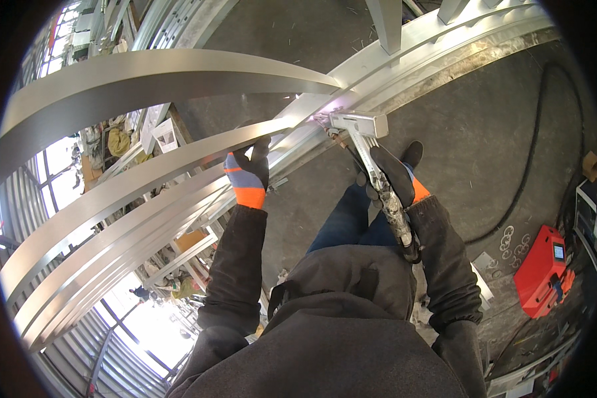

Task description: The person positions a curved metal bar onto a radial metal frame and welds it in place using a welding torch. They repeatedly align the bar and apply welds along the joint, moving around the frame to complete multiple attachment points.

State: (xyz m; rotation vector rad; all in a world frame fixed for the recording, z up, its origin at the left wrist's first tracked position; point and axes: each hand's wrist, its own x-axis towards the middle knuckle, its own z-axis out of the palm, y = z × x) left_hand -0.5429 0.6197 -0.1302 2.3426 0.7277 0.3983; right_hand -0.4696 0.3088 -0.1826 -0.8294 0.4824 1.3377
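Observation:
My right hand (393, 178), in a dark glove with an orange cuff, is closed round the grip of a silver welding gun (363, 138). The gun's tip meets a joint between a slat and a long metal rail (305, 108), where a small purple-white glow shows. My left hand (249, 171), in a black, grey and orange glove, grips a flat metal slat (179, 154) close to that joint. Part of the left fingers is hidden behind the slat. A wider slat (166, 69) joins the rail just beyond, and several more run parallel below.
On the floor at right sits a red machine (544, 272) with a small screen. A black hose (524, 186) curves across the concrete floor beside scattered metal rings (506, 240). Cluttered racks and parts (123, 139) stand behind the slats. My shoe (412, 154) is below the rail.

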